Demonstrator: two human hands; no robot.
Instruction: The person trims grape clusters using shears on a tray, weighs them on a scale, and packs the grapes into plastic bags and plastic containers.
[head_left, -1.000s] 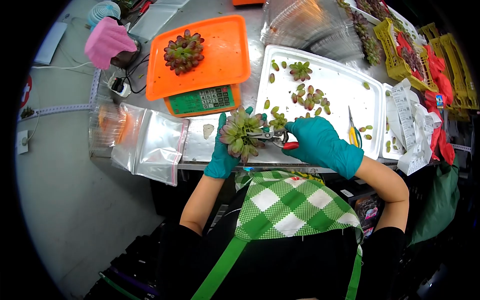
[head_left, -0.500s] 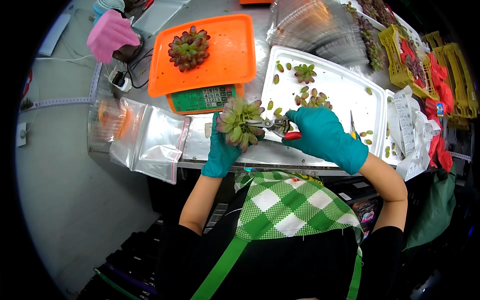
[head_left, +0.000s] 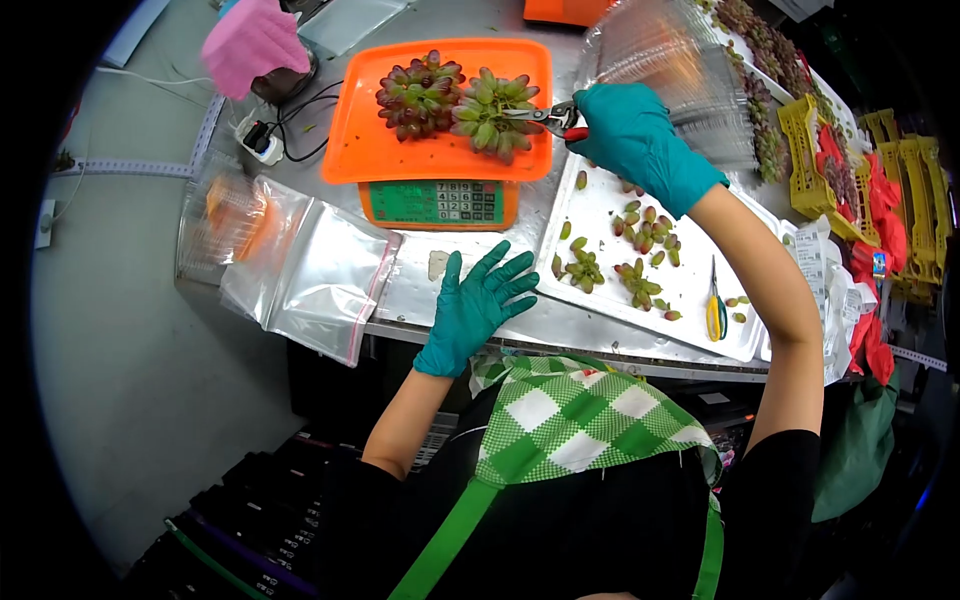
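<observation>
Risk first: we're reaching the shears (head_left: 545, 117) in among the outer leaves of the right-hand succulent (head_left: 495, 115), so a careless squeeze or tug could be snapping leaves off or dragging the plant. It's sitting toward the right side of the orange tray (head_left: 350, 140), so a sideways pull could be tipping it over the rim. The left-hand succulent (head_left: 420, 95) is lying right against it, so 1 bump could be shifting 2 plants. The tray is resting on the scale (head_left: 430, 203); leaning on it could be throwing the reading off.

Hands: our right hand (head_left: 640, 145) is closing around the red handles, palm down; whether the blades are biting anything, we can't tell. Our left hand (head_left: 470, 310) is opening wide, fingers spreading, holding nothing, hovering above the desk (head_left: 425, 297) near its front edge. Loose leaves and small rosettes (head_left: 583, 270) are lying in the white tray (head_left: 690, 285), beside yellow-handled scissors (head_left: 716, 315).
</observation>
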